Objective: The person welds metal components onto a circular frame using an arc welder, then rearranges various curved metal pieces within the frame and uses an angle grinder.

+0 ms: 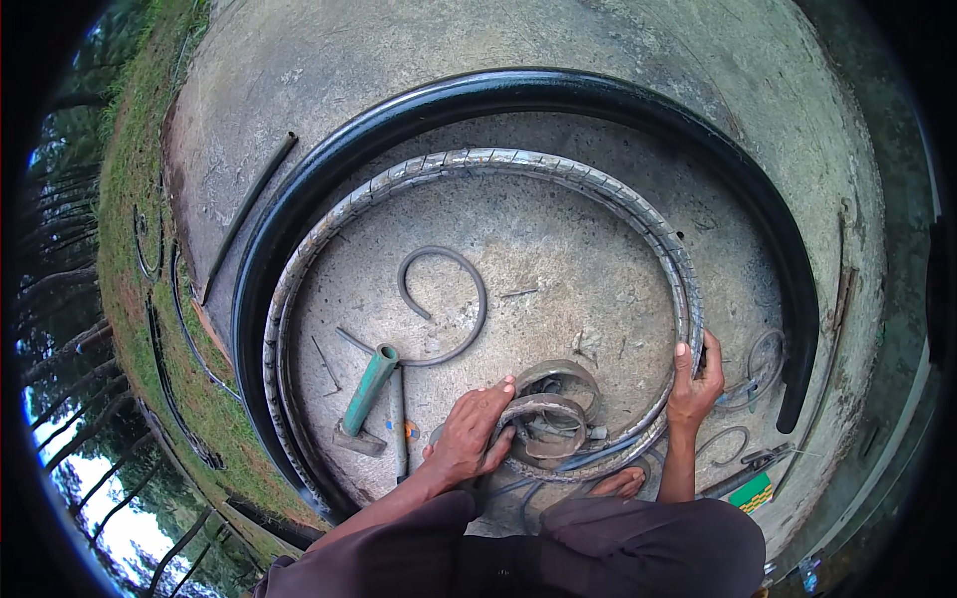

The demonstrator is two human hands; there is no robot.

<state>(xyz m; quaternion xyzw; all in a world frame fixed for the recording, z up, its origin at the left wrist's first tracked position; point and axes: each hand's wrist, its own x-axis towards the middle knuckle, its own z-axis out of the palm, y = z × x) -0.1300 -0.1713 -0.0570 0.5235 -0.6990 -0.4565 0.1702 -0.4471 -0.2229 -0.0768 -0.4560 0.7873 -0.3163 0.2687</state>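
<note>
A large grey hoop (478, 161), crossed by thin dark bands and scuffed whitish, lies over the concrete in front of me. On its right side my right hand (695, 387) grips it, thumb on the inner side and fingers on the outer. Near the hoop's lower edge my left hand (467, 436) is closed on a flat, grey-brown rubber strip (558, 404) that curls in several loops inside the hoop. What the left palm covers is hidden. Around the hoop bends a thick, glossy black tube (538, 88), with both its ends low in the picture.
Inside the hoop lie a green tube-handled tool (371, 391), a grey rod (398, 429) and a curled grey hose (482, 299). A dark thin pipe (249, 217) rests at left. Pliers (763, 458) and a green-yellow box (750, 494) are at lower right, near my bare foot (620, 482).
</note>
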